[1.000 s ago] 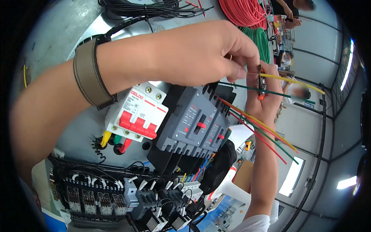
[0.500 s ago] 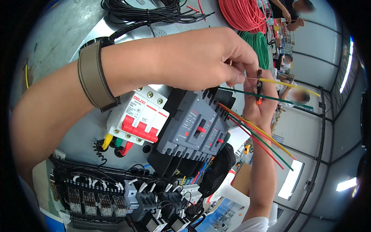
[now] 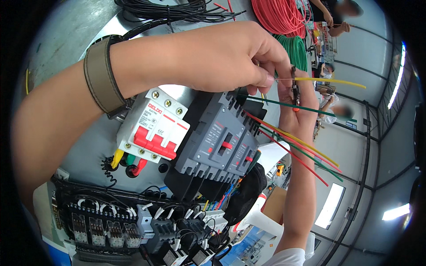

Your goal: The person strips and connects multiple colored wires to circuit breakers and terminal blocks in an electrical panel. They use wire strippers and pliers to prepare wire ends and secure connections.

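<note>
My left hand (image 3: 242,55), with a wide watch strap at its wrist, pinches the thin bare end of a yellow wire (image 3: 330,80). Small pliers-like cutters or strippers (image 3: 294,90) with a bit of orange sit in my right hand (image 3: 301,104), their jaws at the wire where the yellow insulation begins. The right fingers are partly hidden behind the left hand. Below the hands a dark green wire (image 3: 266,101) runs past the tool. Several yellow, red and green wires (image 3: 295,146) stick out beside a grey moulded-case breaker (image 3: 217,137) with red levers.
A white three-pole breaker (image 3: 153,128) with red toggles stands left of the grey one. Relays (image 3: 97,230) and contactors line the lower edge. Black (image 3: 173,11), red (image 3: 282,15) and green wire coils (image 3: 293,48) lie at the top. Other people (image 3: 330,104) work farther off.
Both hands, the cutters and the yellow wire have shifted slightly up and left in view, along with the breakers. The tool stays at the edge of the yellow insulation.
</note>
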`<state>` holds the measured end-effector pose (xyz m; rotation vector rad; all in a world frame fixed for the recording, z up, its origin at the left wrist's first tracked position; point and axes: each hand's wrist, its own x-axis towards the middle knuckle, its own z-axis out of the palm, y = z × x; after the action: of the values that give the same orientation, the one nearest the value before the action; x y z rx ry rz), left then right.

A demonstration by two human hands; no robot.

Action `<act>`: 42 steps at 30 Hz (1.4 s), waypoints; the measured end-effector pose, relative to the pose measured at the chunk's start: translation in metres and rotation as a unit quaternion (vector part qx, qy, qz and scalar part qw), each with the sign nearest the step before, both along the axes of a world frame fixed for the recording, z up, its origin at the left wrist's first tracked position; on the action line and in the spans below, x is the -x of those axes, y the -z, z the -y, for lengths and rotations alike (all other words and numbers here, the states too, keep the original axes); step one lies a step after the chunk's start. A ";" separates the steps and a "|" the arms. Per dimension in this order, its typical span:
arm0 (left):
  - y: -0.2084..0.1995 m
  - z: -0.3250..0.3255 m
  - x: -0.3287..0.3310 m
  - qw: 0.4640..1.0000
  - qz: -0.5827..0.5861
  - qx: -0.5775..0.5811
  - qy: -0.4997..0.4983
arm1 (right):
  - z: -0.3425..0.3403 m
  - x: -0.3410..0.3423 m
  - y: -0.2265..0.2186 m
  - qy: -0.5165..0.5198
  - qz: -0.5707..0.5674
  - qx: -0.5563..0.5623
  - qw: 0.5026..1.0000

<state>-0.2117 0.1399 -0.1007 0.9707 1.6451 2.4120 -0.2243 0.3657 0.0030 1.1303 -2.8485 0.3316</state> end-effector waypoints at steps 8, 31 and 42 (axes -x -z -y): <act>0.000 0.003 -0.002 1.000 -0.012 0.015 -0.017 | 0.008 0.000 -0.006 0.021 -0.024 -0.039 0.999; 0.002 -0.004 -0.005 0.999 0.002 -0.003 -0.039 | 0.002 0.012 -0.009 -0.060 -0.098 -0.042 0.993; -0.013 0.016 -0.007 0.997 -0.032 0.077 0.004 | -0.006 0.013 -0.001 -0.070 -0.118 -0.001 0.991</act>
<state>-0.2045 0.1244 -0.0876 1.0358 1.8135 2.2321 -0.2375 0.3717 0.0042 1.2783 -2.5737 0.1853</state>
